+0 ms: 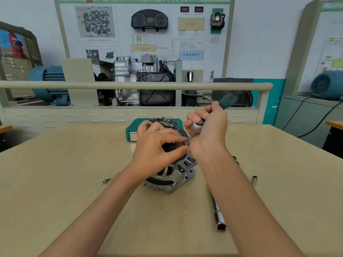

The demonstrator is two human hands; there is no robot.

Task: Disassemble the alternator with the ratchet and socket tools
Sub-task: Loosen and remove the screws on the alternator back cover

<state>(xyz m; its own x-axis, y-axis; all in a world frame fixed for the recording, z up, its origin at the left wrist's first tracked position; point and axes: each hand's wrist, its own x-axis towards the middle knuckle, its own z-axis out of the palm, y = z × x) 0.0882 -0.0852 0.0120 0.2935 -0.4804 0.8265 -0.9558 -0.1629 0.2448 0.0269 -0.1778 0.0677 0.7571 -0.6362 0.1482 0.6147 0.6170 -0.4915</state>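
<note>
Workbench [74, 173]: hands hold ratchet [199, 126] and socket [187, 141] on alternator [174, 175].

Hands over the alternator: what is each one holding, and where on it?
The right hand grips the ratchet near its head. The left hand pinches the socket under that head, above the alternator.

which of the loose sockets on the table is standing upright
The small short socket right of the alternator stands on end, opening up. The long one nearer the person lies flat on the table.

Alternator [172, 175] mid-table [55, 182], case [132, 131] behind, screw [106, 180] left, extension bar [217, 212] right.
</note>
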